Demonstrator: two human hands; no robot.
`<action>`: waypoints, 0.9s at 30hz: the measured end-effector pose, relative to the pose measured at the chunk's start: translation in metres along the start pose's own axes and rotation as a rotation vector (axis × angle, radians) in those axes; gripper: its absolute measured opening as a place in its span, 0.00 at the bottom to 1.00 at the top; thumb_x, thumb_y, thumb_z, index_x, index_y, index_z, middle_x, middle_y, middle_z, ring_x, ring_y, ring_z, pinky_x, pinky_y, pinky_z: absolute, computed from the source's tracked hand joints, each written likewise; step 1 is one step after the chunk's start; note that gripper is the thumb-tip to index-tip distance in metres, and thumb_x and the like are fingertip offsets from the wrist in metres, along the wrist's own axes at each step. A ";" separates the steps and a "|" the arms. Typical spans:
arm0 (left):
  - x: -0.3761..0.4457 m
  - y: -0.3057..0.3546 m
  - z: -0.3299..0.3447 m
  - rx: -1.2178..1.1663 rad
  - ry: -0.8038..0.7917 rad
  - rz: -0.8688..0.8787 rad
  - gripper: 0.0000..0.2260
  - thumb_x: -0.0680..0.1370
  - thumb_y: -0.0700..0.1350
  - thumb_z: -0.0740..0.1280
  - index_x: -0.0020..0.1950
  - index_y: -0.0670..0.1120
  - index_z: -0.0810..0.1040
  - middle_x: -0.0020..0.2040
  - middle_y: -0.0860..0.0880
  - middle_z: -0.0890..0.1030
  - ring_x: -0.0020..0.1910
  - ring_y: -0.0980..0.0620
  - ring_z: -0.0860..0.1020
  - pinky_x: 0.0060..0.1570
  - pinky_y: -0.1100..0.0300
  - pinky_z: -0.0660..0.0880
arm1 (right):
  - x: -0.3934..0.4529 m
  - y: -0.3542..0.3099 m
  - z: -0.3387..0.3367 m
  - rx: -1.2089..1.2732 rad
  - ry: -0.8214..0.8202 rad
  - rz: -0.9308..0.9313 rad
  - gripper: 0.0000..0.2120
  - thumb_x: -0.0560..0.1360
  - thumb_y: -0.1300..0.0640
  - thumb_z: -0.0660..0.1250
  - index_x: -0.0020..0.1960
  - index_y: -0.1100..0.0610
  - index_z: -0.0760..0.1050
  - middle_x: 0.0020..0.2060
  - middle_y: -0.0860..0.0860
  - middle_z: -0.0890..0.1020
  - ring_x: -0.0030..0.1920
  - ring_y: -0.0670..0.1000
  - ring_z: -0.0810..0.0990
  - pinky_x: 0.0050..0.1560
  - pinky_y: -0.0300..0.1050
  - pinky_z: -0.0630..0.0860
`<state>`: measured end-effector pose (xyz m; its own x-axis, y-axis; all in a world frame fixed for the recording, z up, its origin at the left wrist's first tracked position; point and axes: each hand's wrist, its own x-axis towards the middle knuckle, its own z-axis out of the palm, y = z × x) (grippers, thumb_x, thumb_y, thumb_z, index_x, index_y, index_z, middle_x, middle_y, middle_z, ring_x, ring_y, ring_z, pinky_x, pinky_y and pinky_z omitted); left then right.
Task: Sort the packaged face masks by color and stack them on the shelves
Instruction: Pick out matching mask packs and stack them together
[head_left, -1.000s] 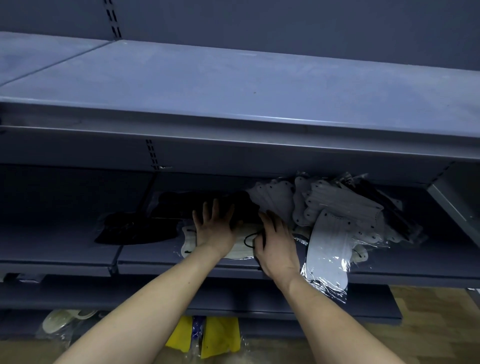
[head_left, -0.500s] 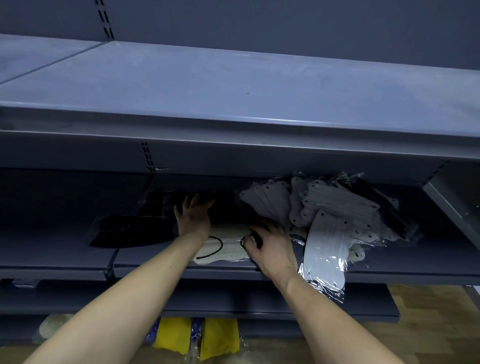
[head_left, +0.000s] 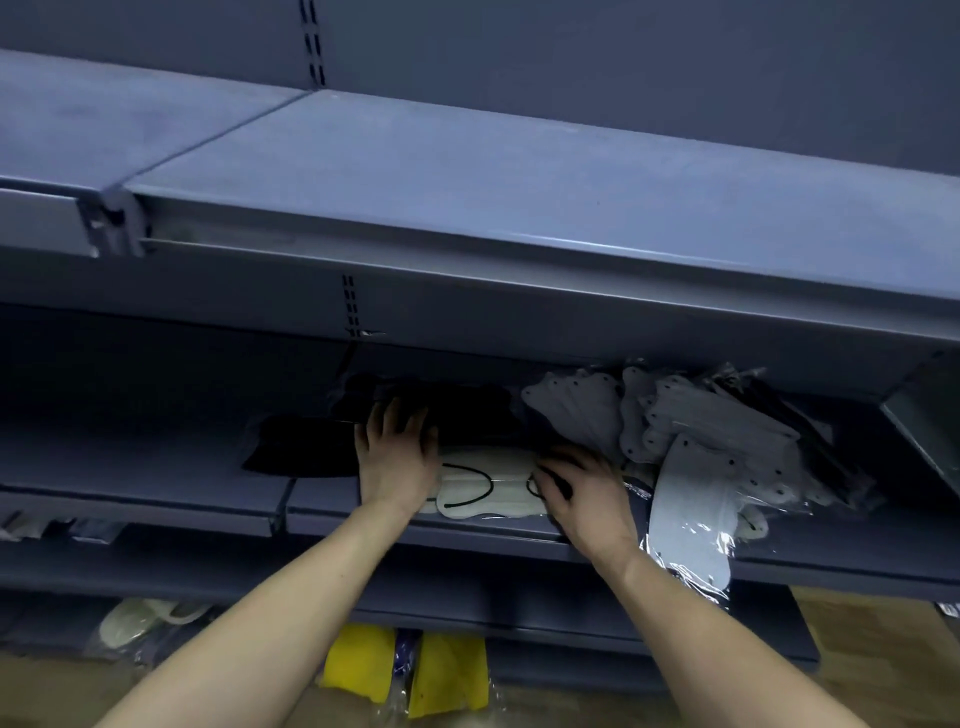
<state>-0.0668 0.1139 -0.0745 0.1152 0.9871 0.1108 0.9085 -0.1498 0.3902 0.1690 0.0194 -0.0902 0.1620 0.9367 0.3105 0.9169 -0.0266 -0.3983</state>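
Observation:
A cream packaged mask (head_left: 488, 483) with black ear loops lies flat near the front of the middle shelf (head_left: 156, 499). My left hand (head_left: 397, 457) rests with spread fingers on a pile of black packaged masks (head_left: 467, 415), its heel at the cream mask's left end. My right hand (head_left: 582, 499) has its fingers curled on the cream mask's right end. Another black mask (head_left: 301, 452) lies to the left. A loose heap of white packaged masks (head_left: 701, 431) sits to the right, and one white mask (head_left: 685, 519) hangs over the shelf edge.
The upper shelf (head_left: 467, 182) juts out above the hands and leaves a low gap. On the bottom level lie two yellow packaged masks (head_left: 358, 660) and a pale packaged mask (head_left: 140, 618). Wooden floor (head_left: 883, 649) shows at lower right.
My left hand has slid left and back off the cream mask onto the black pile, uncovering the cream mask. My right hand has stayed at the cream mask's right end.

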 end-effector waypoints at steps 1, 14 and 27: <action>-0.001 -0.006 -0.005 -0.002 0.010 0.001 0.21 0.84 0.54 0.54 0.76 0.53 0.67 0.79 0.45 0.61 0.78 0.41 0.54 0.75 0.41 0.53 | 0.000 0.000 0.000 -0.013 -0.005 -0.011 0.16 0.78 0.43 0.61 0.52 0.49 0.85 0.54 0.47 0.83 0.53 0.57 0.80 0.55 0.52 0.76; -0.015 -0.089 -0.050 0.082 -0.160 -0.015 0.30 0.81 0.61 0.56 0.80 0.53 0.54 0.80 0.40 0.53 0.79 0.39 0.50 0.77 0.42 0.47 | 0.020 -0.078 0.000 -0.090 -0.172 0.234 0.27 0.74 0.42 0.59 0.72 0.47 0.71 0.65 0.54 0.77 0.65 0.59 0.74 0.61 0.51 0.73; 0.013 -0.089 -0.056 0.120 -0.271 -0.044 0.40 0.78 0.68 0.57 0.82 0.51 0.44 0.81 0.39 0.49 0.79 0.38 0.48 0.75 0.45 0.51 | 0.065 -0.127 0.042 -0.185 -0.339 0.288 0.25 0.80 0.37 0.56 0.76 0.41 0.64 0.77 0.47 0.64 0.74 0.59 0.61 0.74 0.57 0.59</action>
<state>-0.1683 0.1370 -0.0562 0.1635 0.9737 -0.1584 0.9540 -0.1151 0.2767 0.0475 0.0988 -0.0559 0.3193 0.9422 -0.1013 0.9066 -0.3348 -0.2569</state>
